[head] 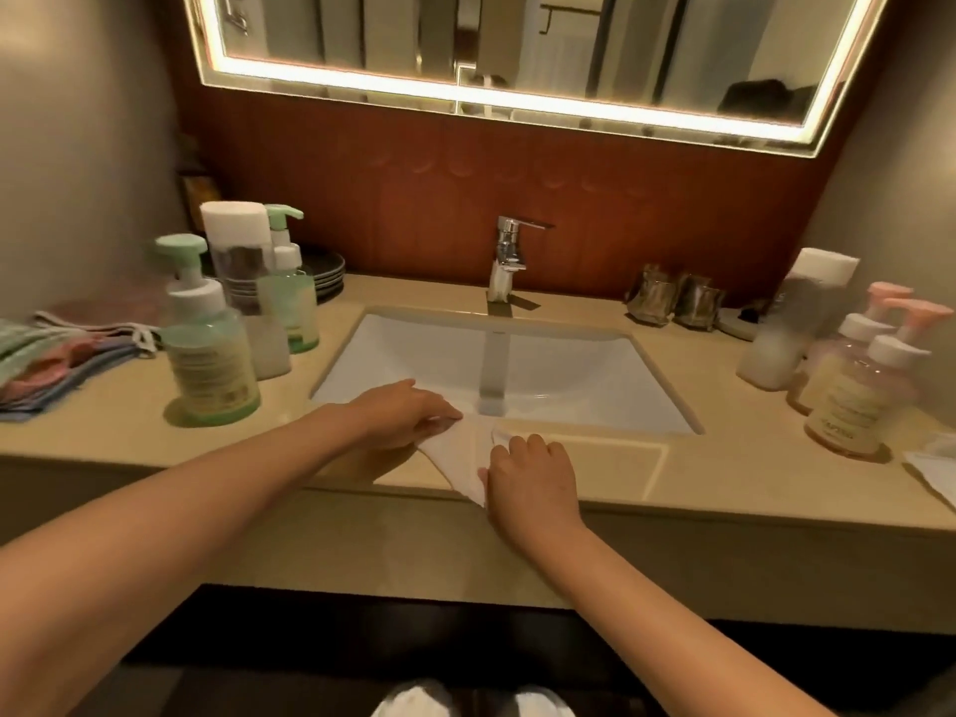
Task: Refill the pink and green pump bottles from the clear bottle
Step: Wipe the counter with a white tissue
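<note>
Vanity counter (724, 458), sink (414, 354) front: we hold white cloth (458, 452); left hand (403, 414) fingers pinch far corner, right hand (533, 478) fingers curl over near edge. Well left of fingers: green pump bottles (209, 354); well right: pink pump bottles (853, 401), clear bottle (786, 328).

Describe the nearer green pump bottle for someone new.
Left of the sink, three bottles stand on the counter. Take the front green pump bottle, nearest the counter's edge. The white-capped clear bottle and second green pump bottle crowd together behind; this one stands alone.
</note>
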`<action>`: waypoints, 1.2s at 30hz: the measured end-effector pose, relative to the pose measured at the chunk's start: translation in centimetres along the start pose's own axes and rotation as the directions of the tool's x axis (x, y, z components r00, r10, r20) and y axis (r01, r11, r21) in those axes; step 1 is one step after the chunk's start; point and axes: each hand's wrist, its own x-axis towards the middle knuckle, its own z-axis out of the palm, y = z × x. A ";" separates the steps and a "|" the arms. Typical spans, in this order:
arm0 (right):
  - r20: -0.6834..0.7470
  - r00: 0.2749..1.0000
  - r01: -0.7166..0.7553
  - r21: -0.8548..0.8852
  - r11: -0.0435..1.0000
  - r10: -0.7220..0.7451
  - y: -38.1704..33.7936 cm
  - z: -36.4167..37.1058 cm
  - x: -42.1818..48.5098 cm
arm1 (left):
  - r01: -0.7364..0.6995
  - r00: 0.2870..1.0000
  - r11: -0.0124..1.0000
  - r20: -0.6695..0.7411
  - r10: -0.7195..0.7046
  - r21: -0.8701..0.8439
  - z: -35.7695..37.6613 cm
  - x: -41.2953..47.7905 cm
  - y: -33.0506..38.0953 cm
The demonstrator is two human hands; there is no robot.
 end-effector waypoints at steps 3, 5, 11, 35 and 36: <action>0.038 0.996 0.072 0.071 0.995 -0.075 -3.3 0.0 0.9 | 0.032 0.999 0.999 0.011 -0.032 0.021 -0.5 -2.4 -2.8; 0.013 0.998 0.067 0.081 0.994 -0.068 -4.4 -0.6 1.6 | 0.048 0.999 0.998 -0.009 -0.048 0.037 -0.8 -3.9 -4.2; -0.045 0.998 -0.026 0.180 0.983 0.034 -0.3 -1.7 4.8 | 0.107 0.985 0.993 -0.131 -0.111 -0.039 -0.4 -5.6 -5.5; 0.027 0.917 0.358 0.385 0.851 -0.398 1.0 0.6 5.7 | 0.199 0.968 0.972 -0.130 -0.215 -0.129 0.1 -7.9 -0.7; 0.022 0.916 0.358 0.401 0.843 -0.400 0.9 0.7 5.9 | 0.190 0.970 0.972 -0.130 -0.208 -0.135 0.2 -8.2 -1.0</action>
